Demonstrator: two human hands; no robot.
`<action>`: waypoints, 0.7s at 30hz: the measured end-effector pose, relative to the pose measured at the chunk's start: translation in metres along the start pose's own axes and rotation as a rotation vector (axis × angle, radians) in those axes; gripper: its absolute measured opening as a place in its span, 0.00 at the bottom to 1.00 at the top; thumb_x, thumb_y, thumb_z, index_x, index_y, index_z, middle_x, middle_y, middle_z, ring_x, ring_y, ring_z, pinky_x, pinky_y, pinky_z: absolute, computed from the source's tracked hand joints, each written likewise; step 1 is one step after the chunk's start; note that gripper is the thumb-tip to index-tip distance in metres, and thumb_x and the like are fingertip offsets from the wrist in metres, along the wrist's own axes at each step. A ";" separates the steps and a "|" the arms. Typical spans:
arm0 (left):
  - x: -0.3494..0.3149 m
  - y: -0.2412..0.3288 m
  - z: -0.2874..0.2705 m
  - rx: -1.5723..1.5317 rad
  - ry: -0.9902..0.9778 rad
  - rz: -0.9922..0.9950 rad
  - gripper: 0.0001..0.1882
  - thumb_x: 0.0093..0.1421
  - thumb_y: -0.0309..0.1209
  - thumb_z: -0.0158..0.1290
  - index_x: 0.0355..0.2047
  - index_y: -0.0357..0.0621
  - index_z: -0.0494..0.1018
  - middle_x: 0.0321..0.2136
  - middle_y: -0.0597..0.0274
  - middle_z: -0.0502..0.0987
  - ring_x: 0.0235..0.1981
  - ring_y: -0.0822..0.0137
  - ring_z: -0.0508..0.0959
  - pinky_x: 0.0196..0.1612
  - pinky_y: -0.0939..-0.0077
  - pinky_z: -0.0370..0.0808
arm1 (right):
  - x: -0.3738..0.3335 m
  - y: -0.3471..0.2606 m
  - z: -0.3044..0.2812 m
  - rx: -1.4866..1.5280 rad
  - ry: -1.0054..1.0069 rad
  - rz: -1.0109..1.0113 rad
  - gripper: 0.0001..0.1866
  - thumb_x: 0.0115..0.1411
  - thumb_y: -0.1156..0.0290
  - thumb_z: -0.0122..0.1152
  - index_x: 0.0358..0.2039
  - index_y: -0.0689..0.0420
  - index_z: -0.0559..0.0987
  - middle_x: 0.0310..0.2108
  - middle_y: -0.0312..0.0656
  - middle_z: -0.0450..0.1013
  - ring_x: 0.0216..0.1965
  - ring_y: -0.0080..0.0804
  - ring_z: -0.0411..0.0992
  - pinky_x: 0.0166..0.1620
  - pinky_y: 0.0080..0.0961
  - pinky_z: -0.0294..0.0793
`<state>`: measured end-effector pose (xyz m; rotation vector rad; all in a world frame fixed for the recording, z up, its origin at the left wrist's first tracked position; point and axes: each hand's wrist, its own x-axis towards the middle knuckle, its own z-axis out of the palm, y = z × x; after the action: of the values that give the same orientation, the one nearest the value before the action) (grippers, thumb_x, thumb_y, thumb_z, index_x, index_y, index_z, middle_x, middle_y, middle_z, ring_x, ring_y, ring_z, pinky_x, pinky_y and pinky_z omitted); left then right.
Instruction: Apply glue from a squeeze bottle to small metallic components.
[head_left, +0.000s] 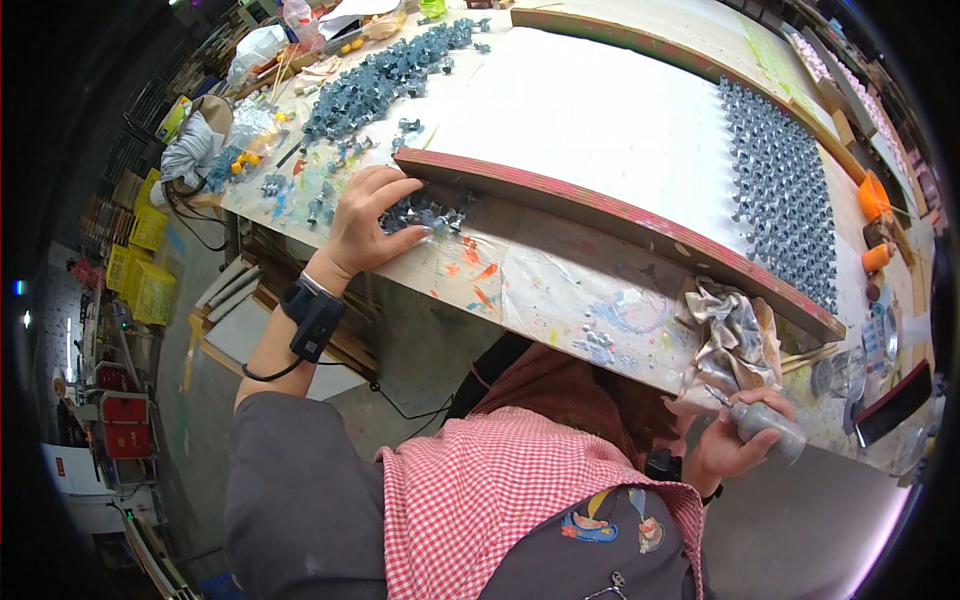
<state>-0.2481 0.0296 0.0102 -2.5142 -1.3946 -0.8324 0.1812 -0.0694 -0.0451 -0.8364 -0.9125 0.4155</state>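
Right hand [748, 440] closed around a grey bottle [778, 432], its thin nozzle [718, 396] tilted up and leftward past the bench's front edge: a squeeze too hard at this angle could send liquid onto the apron [510, 450] below or the crumpled cloth [735, 325] just beyond. Whether the nozzle touches the cloth cannot be told.

A black cable [275, 378] loops beside the left forearm; it could snag if the arm swings wide.

Farther up, the left hand [362, 222] is open, thumb and fingers spread around loose pieces [425, 215], small and grey, on the paint-marked bench [560, 265]. Whether it pinches any of them is hidden. A hasty sweep toward the body could tip some off the edge, which lies close by.

Its fingertips are right by the end of the near bar [640, 215]. A knock there might shift the bar, and with it the white board [590, 110] behind.

On the board's right side, many more pieces stand packed in rows [785, 190] between the near bar and the far bar [620, 45]. So close together, one bump could disturb several. Beyond the left hand, the heap [375, 85] spreads loosely; brushing it could scatter strays.
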 end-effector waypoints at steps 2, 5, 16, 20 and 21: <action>0.002 0.004 0.000 0.027 0.002 -0.028 0.24 0.37 0.38 0.62 0.36 0.41 0.73 0.35 0.54 0.72 0.40 0.54 0.70 0.45 0.65 0.65 | 0.000 0.000 0.001 0.007 0.009 0.001 0.22 0.54 0.54 0.47 0.31 0.65 0.63 0.28 0.44 0.61 0.23 0.33 0.64 0.28 0.23 0.61; 0.006 0.014 0.003 0.072 -0.026 0.015 0.26 0.36 0.39 0.63 0.37 0.41 0.73 0.35 0.55 0.71 0.40 0.55 0.69 0.46 0.65 0.64 | -0.001 0.000 0.001 0.020 0.005 0.018 0.23 0.54 0.54 0.47 0.31 0.66 0.63 0.27 0.44 0.61 0.23 0.33 0.64 0.28 0.23 0.61; 0.030 0.062 0.025 -0.068 -0.049 0.060 0.25 0.35 0.36 0.63 0.35 0.39 0.73 0.33 0.55 0.70 0.37 0.55 0.69 0.42 0.65 0.66 | 0.000 0.001 0.004 -0.004 0.064 0.003 0.23 0.54 0.54 0.47 0.31 0.66 0.63 0.28 0.45 0.61 0.22 0.34 0.64 0.27 0.23 0.61; 0.038 0.080 0.038 -0.101 -0.027 0.077 0.24 0.37 0.37 0.61 0.35 0.40 0.73 0.32 0.55 0.70 0.36 0.56 0.69 0.42 0.65 0.65 | -0.001 -0.001 0.006 0.027 0.044 0.013 0.23 0.54 0.53 0.46 0.31 0.66 0.63 0.27 0.45 0.61 0.21 0.33 0.63 0.26 0.22 0.60; 0.040 0.085 0.042 -0.096 -0.037 0.095 0.24 0.37 0.37 0.61 0.35 0.40 0.73 0.32 0.55 0.70 0.36 0.56 0.69 0.42 0.65 0.65 | -0.001 -0.002 0.007 0.001 0.053 0.012 0.24 0.54 0.52 0.46 0.30 0.66 0.63 0.25 0.45 0.61 0.20 0.31 0.62 0.25 0.21 0.59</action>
<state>-0.1456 0.0274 0.0078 -2.6568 -1.2633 -0.8592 0.1750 -0.0680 -0.0412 -0.8485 -0.8586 0.4021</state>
